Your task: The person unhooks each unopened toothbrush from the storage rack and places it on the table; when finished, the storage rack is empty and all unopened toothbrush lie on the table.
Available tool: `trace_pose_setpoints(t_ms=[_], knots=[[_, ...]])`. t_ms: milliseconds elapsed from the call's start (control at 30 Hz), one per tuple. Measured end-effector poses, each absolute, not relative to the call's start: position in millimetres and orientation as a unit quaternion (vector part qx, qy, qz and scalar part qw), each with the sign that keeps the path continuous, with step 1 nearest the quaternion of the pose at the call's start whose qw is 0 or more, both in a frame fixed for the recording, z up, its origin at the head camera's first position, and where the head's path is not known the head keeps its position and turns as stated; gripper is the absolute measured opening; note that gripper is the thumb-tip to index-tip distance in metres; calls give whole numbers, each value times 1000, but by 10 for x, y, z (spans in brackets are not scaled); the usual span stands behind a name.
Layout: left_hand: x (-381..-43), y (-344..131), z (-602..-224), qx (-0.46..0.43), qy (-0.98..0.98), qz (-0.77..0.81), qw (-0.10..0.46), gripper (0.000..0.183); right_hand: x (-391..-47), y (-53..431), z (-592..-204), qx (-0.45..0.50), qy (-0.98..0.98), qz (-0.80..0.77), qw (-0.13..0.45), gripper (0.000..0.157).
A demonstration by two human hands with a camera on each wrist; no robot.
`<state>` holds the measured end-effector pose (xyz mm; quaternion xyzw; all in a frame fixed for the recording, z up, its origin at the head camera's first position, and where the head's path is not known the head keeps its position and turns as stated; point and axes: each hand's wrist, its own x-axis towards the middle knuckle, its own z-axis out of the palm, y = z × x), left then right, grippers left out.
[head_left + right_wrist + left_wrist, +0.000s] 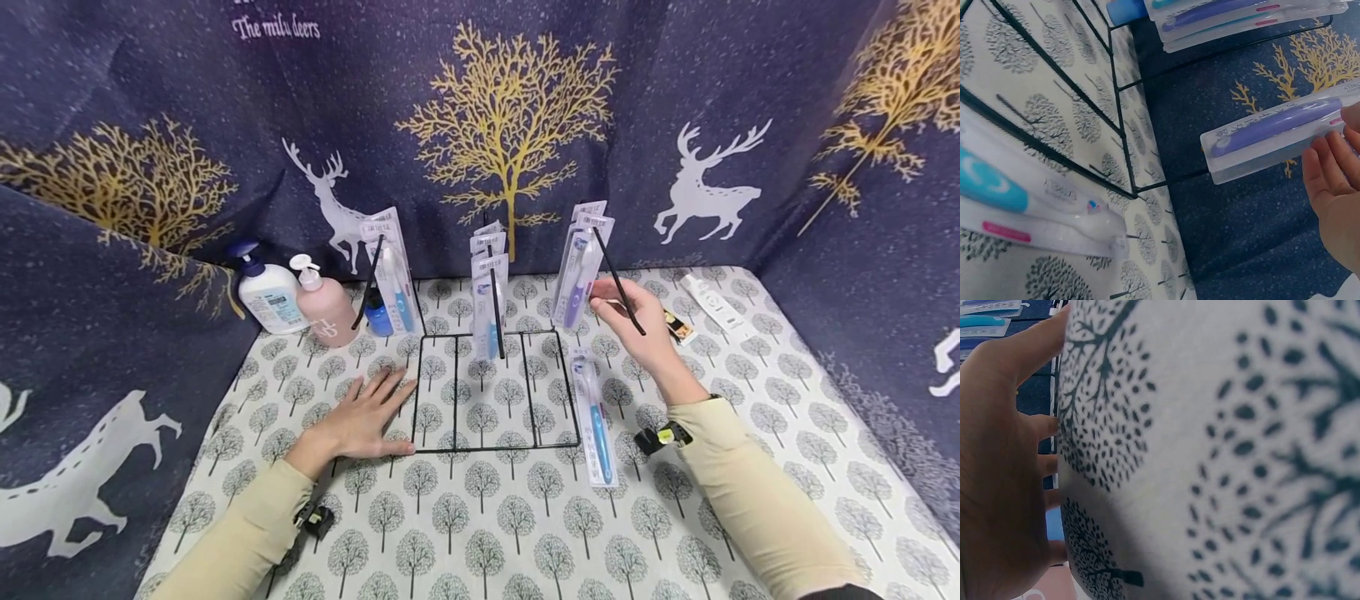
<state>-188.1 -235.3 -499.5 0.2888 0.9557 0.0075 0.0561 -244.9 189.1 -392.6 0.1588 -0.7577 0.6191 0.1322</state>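
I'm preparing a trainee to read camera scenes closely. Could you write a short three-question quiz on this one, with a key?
1. Multiple choice: Which thing do the fingers of the right hand hold?
A) pink plastic pump bottle
B) purple toothbrush in clear packaging
C) white plastic tube

2. True or false: A blue toothbrush in clear packaging lies on the white tree-print tablecloth, outside the base of the black wire rack.

3. Fill in: The left hand, fingers spread, is at the rack's ____ side.

Key: 1. B; 2. True; 3. left
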Motion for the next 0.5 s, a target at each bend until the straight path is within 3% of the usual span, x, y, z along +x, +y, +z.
trace_pose_setpoints(t_ms=[333, 500], knots=[[-1864, -2363, -5005, 285, 957, 6, 54, 102, -2538, 1807, -3934, 113, -789, 584, 153, 33], [-1884, -2356, -5002, 285, 957, 9, 59, 102, -2554, 1783, -3938, 119, -758, 623, 151, 27]])
